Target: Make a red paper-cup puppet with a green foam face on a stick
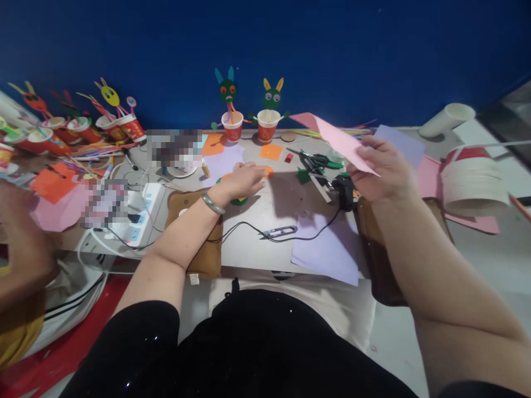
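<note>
My right hand [385,171] grips a sheet of pink paper [332,138] by its near corner, held tilted above the table. Low over the table in the middle is my left hand [245,179], its fingers stretched forward with nothing seen in them. Orange paper pieces [269,171] lie at its fingertips; I cannot tell whether they touch. Partly under this hand is a green paper piece [239,202]. A pair of thread snips [280,231] lies nearer me, beside a purple paper sheet [327,249].
Two paper cups with green paper figures, one cup [233,128] left of the other [267,127], stand by the blue wall. A black tool [343,190] trails a cable across the table. A power strip [149,213] lies left, near another person's arm [27,243]. A paper roll [473,179] stands right.
</note>
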`<action>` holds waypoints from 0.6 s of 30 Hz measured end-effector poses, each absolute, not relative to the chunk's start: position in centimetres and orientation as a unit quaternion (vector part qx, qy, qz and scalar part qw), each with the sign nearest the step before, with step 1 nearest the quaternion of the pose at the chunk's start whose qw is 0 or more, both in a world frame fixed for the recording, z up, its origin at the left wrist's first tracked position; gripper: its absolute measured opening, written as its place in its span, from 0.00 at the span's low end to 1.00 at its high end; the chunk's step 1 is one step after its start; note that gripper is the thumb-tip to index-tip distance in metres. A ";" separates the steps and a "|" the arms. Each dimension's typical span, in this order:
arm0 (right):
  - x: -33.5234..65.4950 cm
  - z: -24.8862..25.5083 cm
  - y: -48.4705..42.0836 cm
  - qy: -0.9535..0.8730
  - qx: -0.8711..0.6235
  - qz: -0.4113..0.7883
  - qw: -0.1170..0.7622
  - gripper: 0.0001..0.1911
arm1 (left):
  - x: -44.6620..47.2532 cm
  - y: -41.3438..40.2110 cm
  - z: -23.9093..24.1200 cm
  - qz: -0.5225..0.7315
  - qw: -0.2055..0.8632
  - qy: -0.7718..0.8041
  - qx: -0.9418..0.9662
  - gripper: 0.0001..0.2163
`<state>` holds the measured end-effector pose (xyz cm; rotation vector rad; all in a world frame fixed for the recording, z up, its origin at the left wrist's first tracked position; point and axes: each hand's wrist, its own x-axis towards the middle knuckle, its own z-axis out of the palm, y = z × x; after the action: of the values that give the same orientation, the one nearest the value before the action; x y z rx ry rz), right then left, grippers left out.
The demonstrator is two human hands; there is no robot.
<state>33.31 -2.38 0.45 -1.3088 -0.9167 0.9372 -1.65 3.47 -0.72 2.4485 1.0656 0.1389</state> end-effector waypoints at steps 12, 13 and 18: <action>25.7 -3.7 -4.8 -0.568 -0.557 0.547 0.261 0.20 | -1.8 3.8 -1.7 -0.088 0.157 0.421 0.889 0.24; 25.3 -3.6 -4.8 -0.584 -0.578 0.518 0.238 0.17 | -1.7 3.8 -1.7 -0.086 0.146 0.430 0.887 0.25; 23.1 -0.8 -5.0 -0.560 -0.715 0.408 0.092 0.21 | -1.2 3.6 -1.7 -0.041 0.099 0.503 0.858 0.27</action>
<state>23.09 -5.03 -0.79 -2.1249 -1.6640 1.2111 -1.19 3.58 -1.72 2.5370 1.4889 -0.1222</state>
